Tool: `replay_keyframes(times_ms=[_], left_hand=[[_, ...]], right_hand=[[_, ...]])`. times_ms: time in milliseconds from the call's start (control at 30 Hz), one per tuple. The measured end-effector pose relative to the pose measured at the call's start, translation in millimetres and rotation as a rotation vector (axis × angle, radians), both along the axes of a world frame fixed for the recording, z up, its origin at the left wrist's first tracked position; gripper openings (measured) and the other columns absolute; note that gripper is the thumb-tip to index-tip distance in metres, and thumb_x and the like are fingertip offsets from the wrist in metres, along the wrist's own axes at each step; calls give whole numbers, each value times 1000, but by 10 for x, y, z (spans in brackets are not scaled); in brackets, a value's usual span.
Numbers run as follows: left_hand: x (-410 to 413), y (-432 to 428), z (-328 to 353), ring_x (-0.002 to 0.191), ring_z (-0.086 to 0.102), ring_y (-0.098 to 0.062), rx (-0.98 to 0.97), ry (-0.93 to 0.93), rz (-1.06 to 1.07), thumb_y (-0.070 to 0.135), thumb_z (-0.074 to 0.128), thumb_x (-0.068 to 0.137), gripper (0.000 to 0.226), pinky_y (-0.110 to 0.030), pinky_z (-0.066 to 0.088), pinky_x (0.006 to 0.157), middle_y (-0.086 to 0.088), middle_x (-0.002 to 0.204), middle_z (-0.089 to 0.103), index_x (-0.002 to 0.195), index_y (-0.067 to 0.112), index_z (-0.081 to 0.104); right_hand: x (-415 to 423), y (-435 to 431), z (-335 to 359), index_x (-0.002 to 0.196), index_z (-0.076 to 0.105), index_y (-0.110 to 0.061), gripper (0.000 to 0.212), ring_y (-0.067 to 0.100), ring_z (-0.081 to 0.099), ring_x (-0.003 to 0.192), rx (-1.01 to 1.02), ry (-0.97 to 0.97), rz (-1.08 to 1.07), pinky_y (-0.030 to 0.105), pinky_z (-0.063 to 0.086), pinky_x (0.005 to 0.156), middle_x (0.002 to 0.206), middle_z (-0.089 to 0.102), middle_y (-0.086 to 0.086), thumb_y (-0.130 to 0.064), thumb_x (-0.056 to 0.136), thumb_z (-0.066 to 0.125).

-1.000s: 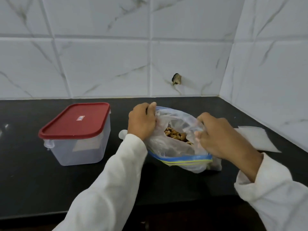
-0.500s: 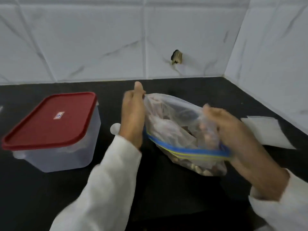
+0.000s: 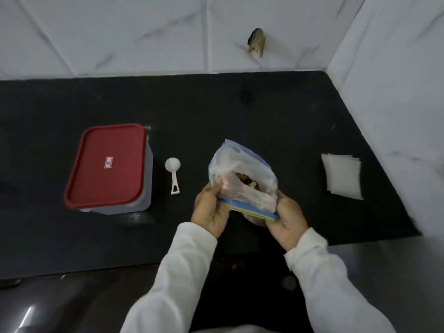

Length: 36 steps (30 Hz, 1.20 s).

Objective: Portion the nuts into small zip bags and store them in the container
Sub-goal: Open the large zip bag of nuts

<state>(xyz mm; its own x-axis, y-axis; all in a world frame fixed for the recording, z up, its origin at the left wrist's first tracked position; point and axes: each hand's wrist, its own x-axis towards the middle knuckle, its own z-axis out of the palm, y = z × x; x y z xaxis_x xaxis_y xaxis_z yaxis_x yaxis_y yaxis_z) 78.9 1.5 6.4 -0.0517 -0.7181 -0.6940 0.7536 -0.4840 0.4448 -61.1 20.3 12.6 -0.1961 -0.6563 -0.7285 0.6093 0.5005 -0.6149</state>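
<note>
Large zip bag (image 3: 240,164) is held above the near edge of the black bench (image 3: 216,109), mouth open, nuts (image 3: 245,180) visible inside. Left hand (image 3: 210,209) grips the bag's left side, fingers curled round the plastic just above the blue zip strip. Right hand (image 3: 287,219) pinches the strip's right end – thumb on top, fingers beneath.

Container (image 3: 147,183) stands well to the left, red lid (image 3: 96,174) on. White scoop (image 3: 173,171) lies just beside it, between container and bag. Stack of small zip bags (image 3: 342,175) lies flat to the right – apart from the hands, near the tiled wall (image 3: 396,92).
</note>
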Motion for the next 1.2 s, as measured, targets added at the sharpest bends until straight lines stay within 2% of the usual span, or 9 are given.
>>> replay_keyframes(times_ms=[167, 300, 367, 533, 667, 833, 933, 1067, 1200], left_hand=[[-114, 321, 239, 106, 65, -27, 160, -306, -71, 60, 63, 83, 54, -48, 53, 90, -5, 115, 68, 122, 23, 60], [-385, 560, 320, 97, 70, -28, 156, -391, -124, 32, 69, 90, 29, -48, 57, 87, -10, 106, 72, 112, 15, 62], [-359, 467, 253, 98, 70, -31, 122, -371, -103, 16, 63, 95, 20, -51, 55, 91, -17, 107, 71, 113, 6, 62], [-70, 181, 41, 97, 67, -31, 212, -151, -112, 12, 49, 101, 26, -41, 58, 79, -21, 118, 66, 124, 5, 59], [73, 58, 104, 103, 63, -31, 244, -349, -331, 25, 45, 100, 20, -44, 53, 92, -15, 118, 64, 112, 20, 59], [274, -137, 380, 116, 51, -18, -222, -1019, -399, 36, 40, 102, 31, -34, 40, 94, 1, 136, 45, 131, 26, 42], [302, -373, 388, 128, 46, -19, -503, -1400, -719, 50, 48, 96, 57, -41, 45, 101, 1, 146, 36, 145, 26, 31], [269, -674, 329, 113, 58, -28, -688, -1627, -993, 25, 54, 95, 40, -41, 50, 91, -6, 127, 55, 135, 20, 47], [361, -872, 151, 104, 64, -20, -646, -1335, -994, 10, 50, 97, 25, -32, 49, 96, -2, 109, 69, 114, 18, 67]], right_hand=[[-50, 137, 241, 103, 60, -28, 25, 20, 63, 100, -3, 539, 178, 37, 54, 87, 111, 65, 3, -9, 96, 47], [25, 214, 345, 126, 51, -26, 36, 11, 58, 101, -80, 886, 443, 27, 49, 83, 111, 57, -7, -38, 93, 58], [113, 166, 270, 123, 57, -18, 31, 19, 62, 102, 28, 754, 295, 35, 53, 85, 110, 63, 1, -27, 93, 58], [366, 129, 77, 123, 59, 3, 29, 34, 62, 112, 110, -190, -197, 44, 53, 93, 119, 64, 23, 0, 97, 46], [387, 126, 179, 116, 58, -15, 25, 28, 61, 104, 241, 390, 18, 41, 52, 91, 119, 62, 14, -6, 94, 51], [233, 16, 359, 140, 35, -26, 66, 13, 45, 119, -235, 1284, 392, 31, 43, 94, 139, 37, -2, -30, 85, 70], [257, -259, 283, 143, 29, -28, 74, 17, 41, 125, -122, 1408, 661, 31, 39, 97, 144, 32, 1, -48, 84, 68], [138, -454, 324, 122, 55, -11, 32, 26, 57, 110, 1, 1434, 750, 36, 48, 94, 120, 57, 11, -17, 91, 61], [-122, -568, 372, 93, 69, -14, 25, 24, 63, 92, 133, 1004, 436, 30, 49, 77, 97, 66, 9, -5, 94, 46]])
